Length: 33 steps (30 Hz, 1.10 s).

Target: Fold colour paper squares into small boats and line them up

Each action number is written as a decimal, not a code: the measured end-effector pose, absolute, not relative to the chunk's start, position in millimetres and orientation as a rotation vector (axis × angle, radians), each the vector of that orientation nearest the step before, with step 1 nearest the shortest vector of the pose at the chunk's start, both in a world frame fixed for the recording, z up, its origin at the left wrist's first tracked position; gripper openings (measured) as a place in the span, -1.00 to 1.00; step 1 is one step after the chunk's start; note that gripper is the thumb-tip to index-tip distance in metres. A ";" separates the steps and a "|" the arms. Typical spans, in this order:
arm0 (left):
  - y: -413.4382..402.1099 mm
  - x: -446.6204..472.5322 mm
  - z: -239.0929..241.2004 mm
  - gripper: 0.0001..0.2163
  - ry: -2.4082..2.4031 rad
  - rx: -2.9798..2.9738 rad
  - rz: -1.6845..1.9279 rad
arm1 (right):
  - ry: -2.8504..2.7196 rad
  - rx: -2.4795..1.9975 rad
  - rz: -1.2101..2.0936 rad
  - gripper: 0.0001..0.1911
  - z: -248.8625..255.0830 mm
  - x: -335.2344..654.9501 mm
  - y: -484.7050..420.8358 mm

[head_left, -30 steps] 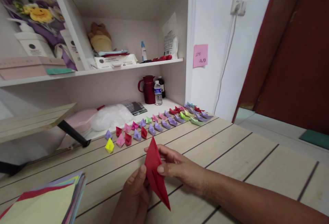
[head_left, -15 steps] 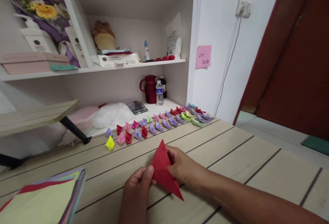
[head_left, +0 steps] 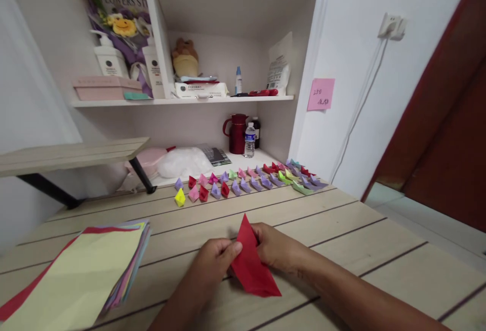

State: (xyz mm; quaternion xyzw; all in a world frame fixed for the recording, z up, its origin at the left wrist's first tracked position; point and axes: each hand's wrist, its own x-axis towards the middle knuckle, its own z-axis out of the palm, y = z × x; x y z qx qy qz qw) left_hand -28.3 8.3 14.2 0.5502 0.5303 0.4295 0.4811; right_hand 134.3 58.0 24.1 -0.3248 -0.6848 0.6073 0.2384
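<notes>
A folded sheet of red paper (head_left: 252, 265), pointed at its top, is held between my two hands just above the table. My left hand (head_left: 218, 257) pinches its left edge, with the thumb lying on the front face. On the other side, my right hand (head_left: 275, 245) grips the paper's right edge; some of its fingers are hidden behind or inside the fold. Farther back, small folded paper boats (head_left: 235, 188) in purple, red, pink, green and yellow stand in rows. A stack of coloured paper sheets (head_left: 76, 275) lies at the left, pale yellow on top.
The slatted wooden table (head_left: 341, 230) runs up to a white shelf unit (head_left: 228, 99). A small raised stand (head_left: 76, 154) on black legs is at the left. On the lower shelf are a dark red jug (head_left: 237, 136), a water bottle (head_left: 249, 141) and a plastic bag (head_left: 186, 163).
The view has swung left, so everything appears farther right. The red paper has turned in my hands and now shows a flatter, broader face with a wide lower edge. Both hands keep hold of it.
</notes>
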 end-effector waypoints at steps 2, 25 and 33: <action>-8.4 -34.5 21.3 -0.70 1.420 1.434 1.066 | -1.967 -0.967 1.559 -0.95 21.3 140.7 48.0; -99.8 -16.5 -41.5 -0.34 1.793 2.882 0.636 | -2.469 -1.142 0.445 -0.61 -4.3 175.1 -23.9; -99.9 -19.2 -38.2 -0.41 1.804 3.135 0.516 | -2.403 -0.819 0.944 -0.45 12.0 211.5 -25.2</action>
